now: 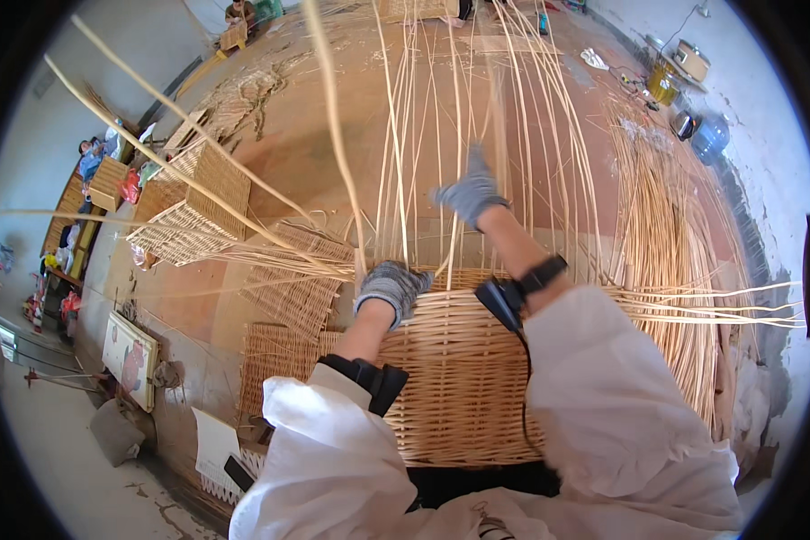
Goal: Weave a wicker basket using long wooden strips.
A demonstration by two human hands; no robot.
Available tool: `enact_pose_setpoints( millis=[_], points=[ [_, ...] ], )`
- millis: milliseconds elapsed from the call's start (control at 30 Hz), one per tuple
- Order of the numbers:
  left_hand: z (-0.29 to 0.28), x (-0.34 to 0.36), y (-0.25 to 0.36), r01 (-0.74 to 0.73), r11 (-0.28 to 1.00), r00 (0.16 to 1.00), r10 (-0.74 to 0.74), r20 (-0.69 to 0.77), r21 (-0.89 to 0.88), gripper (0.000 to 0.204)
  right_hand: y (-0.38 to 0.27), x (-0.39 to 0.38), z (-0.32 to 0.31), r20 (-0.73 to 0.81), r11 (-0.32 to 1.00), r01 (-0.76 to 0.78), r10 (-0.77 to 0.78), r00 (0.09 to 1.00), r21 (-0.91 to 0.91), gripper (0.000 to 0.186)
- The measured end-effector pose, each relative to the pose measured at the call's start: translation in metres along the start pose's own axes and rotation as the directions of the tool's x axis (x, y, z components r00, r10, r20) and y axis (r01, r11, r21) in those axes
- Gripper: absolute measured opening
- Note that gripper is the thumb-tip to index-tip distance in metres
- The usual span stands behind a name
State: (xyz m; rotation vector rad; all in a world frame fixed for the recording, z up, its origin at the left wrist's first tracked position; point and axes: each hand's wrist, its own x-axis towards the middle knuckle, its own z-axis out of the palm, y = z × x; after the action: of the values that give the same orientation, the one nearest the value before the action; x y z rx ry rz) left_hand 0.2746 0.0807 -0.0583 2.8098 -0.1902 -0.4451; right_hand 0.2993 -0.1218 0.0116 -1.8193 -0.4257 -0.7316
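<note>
A wicker basket [459, 378] lies before me, its woven pale rods forming a flat wall with long loose stakes [396, 162] rising from the far edge. My left hand [391, 286], in a grey knit glove, is closed over the wall's far left corner, where several willow rods come together. Its fingertips are partly hidden. My right hand [473, 189], gloved alike, is raised beyond the edge among the stakes. Its fingers are spread, slightly blurred, and hold nothing that I can see. Dark bands with small boxes sit on both wrists.
Loose rods [661, 270] lie in a thick bundle at right. Woven panels [288, 279] and a finished-looking basket [198, 198] stand at left. Rods jut out sideways from both basket ends. By the right wall is a blue water bottle [710, 139]. Another person [240, 13] sits far left.
</note>
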Motion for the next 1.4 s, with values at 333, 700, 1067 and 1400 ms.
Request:
enact_pose_setpoints(
  millis=[333, 700, 1067, 1400],
  points=[
    [-0.010, 0.010, 0.036, 0.015, 1.000, 1.000, -0.015, -0.017, -0.021, 0.060, -0.026, -0.066, -0.036, 0.046, 0.715, -0.546, 0.588, 0.807, 0.436, 0.015],
    [-0.024, -0.019, 0.122, -0.035, 0.981, 0.963, 0.083, 0.255, -0.190, 0.050, 0.007, -0.041, -0.126, 0.373, 0.497, -0.800, 0.710, 0.597, 0.335, 0.012],
    [-0.029, 0.010, 0.153, 0.159, 0.976, 0.949, -0.110, 0.297, -0.147, 0.060, 0.036, -0.059, -0.146, 0.087, 0.261, -0.386, 0.722, 0.687, 0.885, 0.031],
    [-0.007, -0.002, 0.227, -0.291, 0.955, 0.753, 0.197, -0.628, -0.049, 0.060, 0.017, -0.061, -0.212, -0.059, 0.543, -0.557, 0.747, 0.662, 0.628, 0.018]
  ],
)
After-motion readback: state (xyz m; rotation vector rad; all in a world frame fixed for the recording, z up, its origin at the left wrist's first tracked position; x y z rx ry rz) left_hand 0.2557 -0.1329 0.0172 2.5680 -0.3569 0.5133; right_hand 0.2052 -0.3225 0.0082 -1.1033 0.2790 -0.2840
